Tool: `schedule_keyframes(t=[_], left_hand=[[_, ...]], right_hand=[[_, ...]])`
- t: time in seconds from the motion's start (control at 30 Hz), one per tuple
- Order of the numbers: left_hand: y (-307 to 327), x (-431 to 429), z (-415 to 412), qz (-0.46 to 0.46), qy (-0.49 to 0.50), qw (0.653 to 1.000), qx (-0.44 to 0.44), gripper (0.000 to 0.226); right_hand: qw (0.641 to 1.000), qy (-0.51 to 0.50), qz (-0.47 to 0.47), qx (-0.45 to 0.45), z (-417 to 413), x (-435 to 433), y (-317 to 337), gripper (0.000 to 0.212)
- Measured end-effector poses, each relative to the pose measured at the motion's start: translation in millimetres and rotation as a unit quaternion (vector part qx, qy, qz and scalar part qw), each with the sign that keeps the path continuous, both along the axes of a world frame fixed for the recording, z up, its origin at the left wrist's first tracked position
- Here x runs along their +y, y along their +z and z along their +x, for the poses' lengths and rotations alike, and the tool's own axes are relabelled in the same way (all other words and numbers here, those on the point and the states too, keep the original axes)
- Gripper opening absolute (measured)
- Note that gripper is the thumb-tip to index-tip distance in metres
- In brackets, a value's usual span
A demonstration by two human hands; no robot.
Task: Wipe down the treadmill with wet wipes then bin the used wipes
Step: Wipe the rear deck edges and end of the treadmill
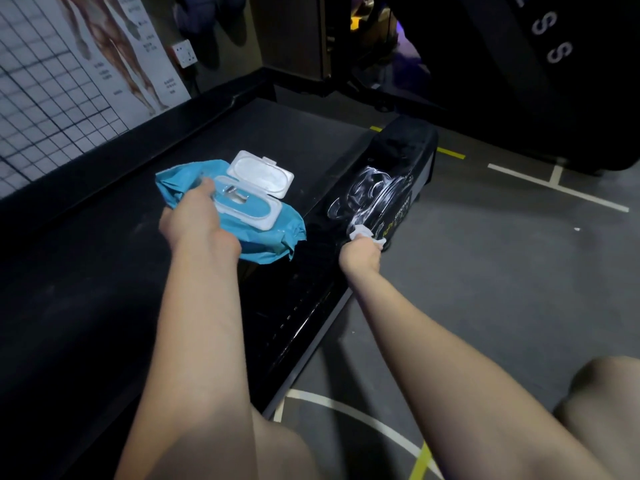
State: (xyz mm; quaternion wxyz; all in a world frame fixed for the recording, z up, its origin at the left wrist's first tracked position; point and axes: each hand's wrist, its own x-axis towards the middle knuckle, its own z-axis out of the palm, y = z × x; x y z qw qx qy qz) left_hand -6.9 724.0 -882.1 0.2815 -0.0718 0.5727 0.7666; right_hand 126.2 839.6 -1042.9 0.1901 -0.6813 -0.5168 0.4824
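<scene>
The black treadmill belt point(138, 271) fills the left and middle of the head view. Its glossy right side rail point(374, 188) shows white wet smears near the rear end. My right hand point(360, 252) grips a crumpled white wipe point(362, 233) and presses it on that rail. My left hand point(194, 220) holds a blue wet wipe pack point(263, 226) above the belt. The pack's white flip lid point(261, 173) stands open.
A wall with an anatomy poster point(114, 53) and a grid chart borders the treadmill on the left. Grey floor point(502, 271) with white and yellow lines lies to the right. Another dark machine point(554, 81) stands at the back right. My knees show at the bottom.
</scene>
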Motion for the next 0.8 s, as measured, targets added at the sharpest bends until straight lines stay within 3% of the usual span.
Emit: schedule_keyframes(t=[0.17,0.3,0.43,0.53,0.63,0.7,0.8], left_hand=[[1.6,-5.0,-1.1,-0.012,-0.018,1.0,-0.007,0.036],[3.3,-5.8,0.4,-0.015,-0.017,1.0,0.0,0.035],[1.9,-4.4,7.0,-0.015,-0.03,0.999,0.003,0.033],[-2.8,-1.7,10.5,-0.02,-0.033,0.999,0.005,0.03],[-4.4,1.7,15.6,-0.014,-0.038,0.999,0.003,0.028],[-4.5,2.9,17.4,-0.008,-0.043,0.999,0.002,0.027],[-6.2,2.7,16.3,-0.006,-0.038,0.999,0.001,0.027]], right_hand=[[0.996,-0.081,-0.001,0.025,27.4,9.1,17.4,0.036],[0.979,-0.179,0.02,0.096,66.4,4.2,-10.0,0.04],[0.968,-0.208,0.054,0.132,97.7,-21.0,-21.0,0.046],[0.977,-0.156,0.097,0.106,94.7,-48.9,-23.9,0.025],[0.977,-0.068,0.194,0.059,71.2,-81.6,-24.0,0.052],[0.961,0.004,0.272,0.053,55.5,-98.0,-24.4,0.065],[0.922,0.153,0.355,-0.034,41.5,-101.6,-37.5,0.084]])
